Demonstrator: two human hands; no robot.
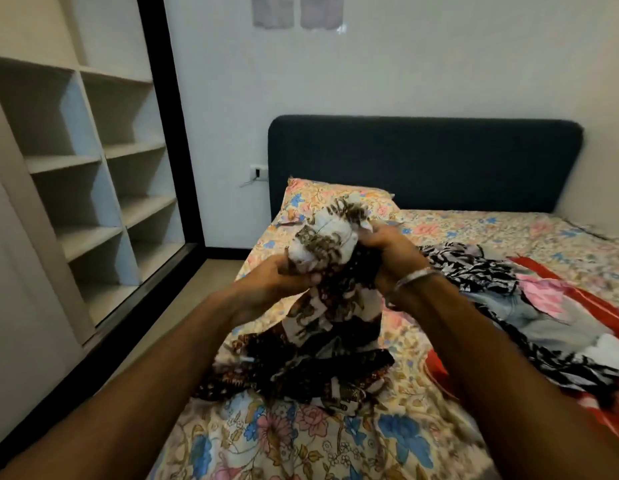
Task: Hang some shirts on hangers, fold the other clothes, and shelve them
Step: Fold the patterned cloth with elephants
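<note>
At centre frame, the left hand [283, 275] and right hand [387, 247] both clutch a bunched patterned garment [321, 296], light, limp and easily creased, its tail trailing on the bed [283, 441]; better held by shoulder seams, with shelves [93, 161] upper left.

I'm looking across a bed [508, 230] in floral sheets, dark padded headboard [422, 161] against a pale wall [405, 64]. Open shelves [93, 161] stand on my left, a wall socket [258, 172] beside the headboard, dim light overall.

shelves [93, 161] left of bed [301, 438] | clothes pile [508, 299] on bed (right side)
</note>
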